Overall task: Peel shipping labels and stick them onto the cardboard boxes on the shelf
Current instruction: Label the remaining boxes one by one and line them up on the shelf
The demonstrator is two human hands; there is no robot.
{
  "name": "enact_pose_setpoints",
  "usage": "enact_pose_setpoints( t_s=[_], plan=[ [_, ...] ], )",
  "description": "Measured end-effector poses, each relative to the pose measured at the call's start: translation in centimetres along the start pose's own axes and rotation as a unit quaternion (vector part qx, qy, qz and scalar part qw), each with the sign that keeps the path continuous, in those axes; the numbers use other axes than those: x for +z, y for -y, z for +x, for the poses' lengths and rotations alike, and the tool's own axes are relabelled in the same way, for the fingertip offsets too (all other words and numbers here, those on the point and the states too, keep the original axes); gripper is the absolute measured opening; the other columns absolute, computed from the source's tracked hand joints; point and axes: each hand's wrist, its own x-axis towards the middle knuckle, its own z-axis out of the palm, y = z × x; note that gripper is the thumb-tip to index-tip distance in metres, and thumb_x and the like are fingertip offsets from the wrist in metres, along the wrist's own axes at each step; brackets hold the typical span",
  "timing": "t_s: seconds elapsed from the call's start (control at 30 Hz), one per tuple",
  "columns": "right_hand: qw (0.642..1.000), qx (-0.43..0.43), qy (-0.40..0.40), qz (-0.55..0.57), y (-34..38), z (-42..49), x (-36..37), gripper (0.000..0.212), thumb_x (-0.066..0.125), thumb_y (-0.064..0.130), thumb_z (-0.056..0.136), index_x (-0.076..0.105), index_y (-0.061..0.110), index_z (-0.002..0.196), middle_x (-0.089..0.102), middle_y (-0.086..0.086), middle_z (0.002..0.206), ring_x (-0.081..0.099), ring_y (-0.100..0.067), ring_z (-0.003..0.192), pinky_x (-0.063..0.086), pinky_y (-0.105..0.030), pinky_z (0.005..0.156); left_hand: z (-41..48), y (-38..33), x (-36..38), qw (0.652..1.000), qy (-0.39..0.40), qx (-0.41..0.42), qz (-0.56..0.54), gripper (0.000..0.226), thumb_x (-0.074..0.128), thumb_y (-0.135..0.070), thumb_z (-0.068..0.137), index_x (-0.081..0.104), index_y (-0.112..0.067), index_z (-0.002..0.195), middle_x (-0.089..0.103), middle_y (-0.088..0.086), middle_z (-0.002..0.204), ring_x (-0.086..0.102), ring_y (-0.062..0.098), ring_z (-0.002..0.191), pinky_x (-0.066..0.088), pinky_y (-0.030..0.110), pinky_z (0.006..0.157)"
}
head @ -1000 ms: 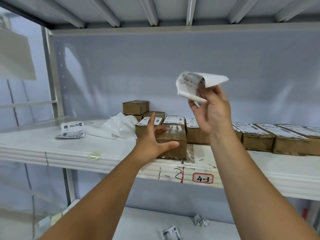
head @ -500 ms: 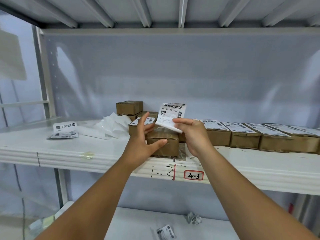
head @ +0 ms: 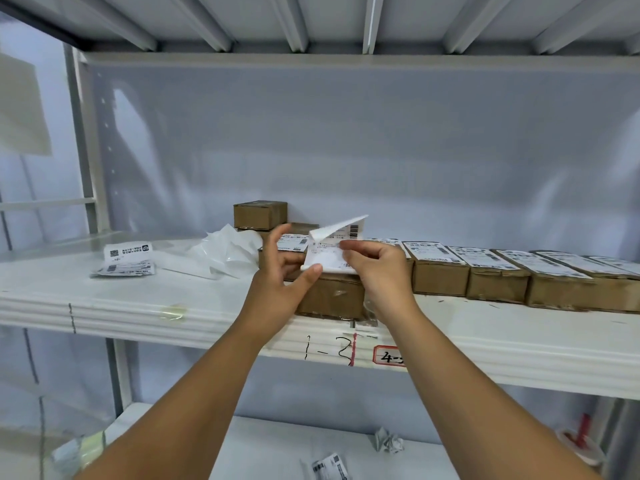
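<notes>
The left hand point(head: 282, 287) and right hand point(head: 379, 268) both pinch a shipping label point(head: 327, 259) between them, its top corner seemingly peeling back, just above a cardboard box point(head: 332, 297) on the shelf point(head: 138, 306).

Label point(head: 329, 252) above box point(head: 330, 296) on shelf point(head: 138, 306)
</notes>
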Motion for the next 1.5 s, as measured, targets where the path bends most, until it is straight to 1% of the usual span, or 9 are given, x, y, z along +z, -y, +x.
enact_pose_setpoints(
  t_s=[0.13,0.23,0.57,0.7,0.9,1.07,1.2,1.37,1.5],
  plan=[
    [1.000,-0.002,-0.017,0.013,-0.37,-0.17,-0.39,0.023,0.067,0.007,0.084,0.074,0.026,0.074,0.071,0.009,0.087,0.067,-0.016,0.093,0.054,-0.042,0.090,0.09,0.13,-0.15,1.000,-0.007,0.009,0.024,0.034,0.060,-0.022,0.091,0.046,-0.047,0.108,0.064,-0.006,0.104,0.062,0.009,0.102,0.049,0.034,0.092],
    [0.999,-0.015,-0.027,0.026,-0.50,-0.45,-0.43,0.021,0.065,0.006,0.086,0.073,0.024,0.079,0.071,0.010,0.088,0.066,-0.009,0.092,0.053,-0.035,0.091,0.14,0.08,-0.13,1.000,0.000,0.009,0.030,0.021,0.058,-0.021,0.092,0.054,-0.039,0.102,0.061,-0.014,0.101,0.060,0.010,0.099,0.050,0.035,0.093],
    [0.998,-0.042,-0.039,-0.004,-0.72,-0.47,-0.38,0.015,0.062,0.008,0.089,0.074,0.016,0.094,0.067,0.016,0.089,0.059,0.006,0.081,0.047,-0.005,0.072,0.17,0.27,-0.28,1.000,0.008,0.017,0.007,0.022,0.058,-0.016,0.092,0.060,-0.036,0.101,0.062,-0.018,0.100,0.060,-0.002,0.095,0.049,0.022,0.087],
    [0.999,-0.024,-0.042,0.003,-0.67,-0.36,-0.47,0.016,0.062,0.007,0.089,0.074,0.017,0.093,0.066,0.017,0.087,0.059,0.005,0.082,0.050,-0.014,0.080,0.17,0.35,-0.32,1.000,0.010,0.013,0.005,0.021,0.058,-0.016,0.092,0.061,-0.035,0.101,0.063,-0.017,0.100,0.060,-0.004,0.093,0.049,0.020,0.085],
    [0.997,-0.053,-0.041,-0.033,-0.84,-0.34,-0.47,0.017,0.062,0.008,0.089,0.074,0.019,0.092,0.065,0.020,0.085,0.058,0.013,0.074,0.044,-0.002,0.069,0.29,0.79,-0.40,1.000,0.003,0.011,0.028,0.012,0.059,-0.021,0.091,0.065,-0.032,0.093,0.065,-0.012,0.104,0.060,0.006,0.101,0.051,0.029,0.088],
    [0.999,-0.027,-0.038,-0.020,-0.75,-0.19,-0.46,0.017,0.063,0.009,0.089,0.075,0.020,0.089,0.065,0.020,0.085,0.060,0.003,0.086,0.051,-0.024,0.088,0.28,0.69,-0.36,1.000,0.002,0.012,0.029,0.012,0.059,-0.020,0.091,0.065,-0.031,0.093,0.065,-0.013,0.102,0.060,0.003,0.099,0.051,0.028,0.087],
    [1.000,0.000,-0.020,0.003,-0.52,-0.01,-0.52,0.022,0.064,0.008,0.088,0.073,0.026,0.080,0.068,0.012,0.092,0.062,-0.009,0.097,0.052,-0.035,0.093,0.20,0.63,-0.42,0.999,0.001,0.019,0.040,0.014,0.059,-0.018,0.091,0.064,-0.030,0.086,0.065,-0.013,0.096,0.059,0.002,0.094,0.049,0.025,0.085],
    [0.999,-0.021,-0.024,-0.016,-0.55,-0.29,-0.59,0.016,0.062,0.008,0.089,0.074,0.018,0.091,0.066,0.017,0.085,0.061,0.001,0.083,0.052,-0.026,0.089,0.33,0.78,-0.43,0.999,0.000,0.017,0.042,0.013,0.059,-0.020,0.091,0.064,-0.031,0.085,0.065,-0.008,0.097,0.060,0.009,0.097,0.048,0.025,0.083],
    [0.998,-0.038,-0.043,-0.030,-0.85,-0.30,-0.46,0.016,0.062,0.008,0.089,0.075,0.013,0.098,0.063,0.021,0.085,0.059,0.005,0.082,0.049,-0.018,0.084,0.28,0.57,-0.38,1.000,0.003,0.004,0.020,0.015,0.060,-0.020,0.091,0.062,-0.034,0.090,0.066,-0.011,0.099,0.061,0.003,0.096,0.048,0.017,0.079]
  ],
)
